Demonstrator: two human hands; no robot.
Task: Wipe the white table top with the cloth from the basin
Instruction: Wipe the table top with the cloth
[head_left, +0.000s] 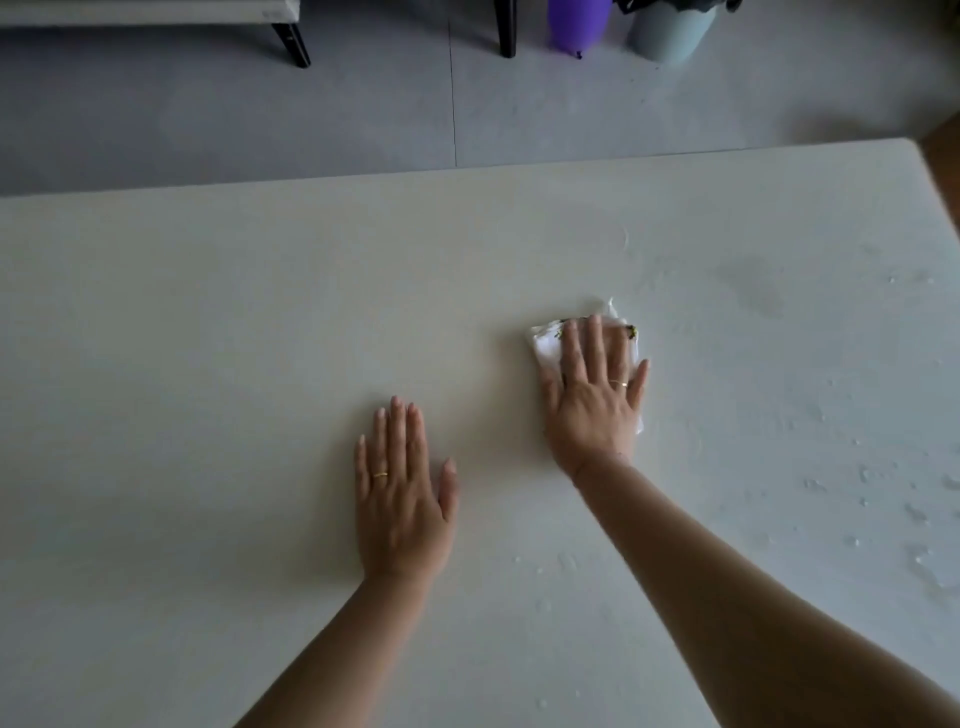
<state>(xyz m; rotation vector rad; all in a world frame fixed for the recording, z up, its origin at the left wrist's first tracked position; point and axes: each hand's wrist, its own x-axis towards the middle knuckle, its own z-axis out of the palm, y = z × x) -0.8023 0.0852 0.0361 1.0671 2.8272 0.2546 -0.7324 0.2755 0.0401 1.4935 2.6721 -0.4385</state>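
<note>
Nearer than the cloth (546, 345) and to its right, droplets (865, 475) dot the tabletop (208, 312). Left of the cloth, the left hand (402, 499) lies flat and holds nothing. On the cloth, the right hand (592, 395) presses with straight fingers. A slack, bunched cloth could smear those droplets or miss them.

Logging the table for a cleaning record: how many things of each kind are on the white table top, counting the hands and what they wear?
Hands: 2 (left hand, right hand)
Cloth: 1, under the right hand
Gold rings: 2, one on each hand
Total: 5
</note>
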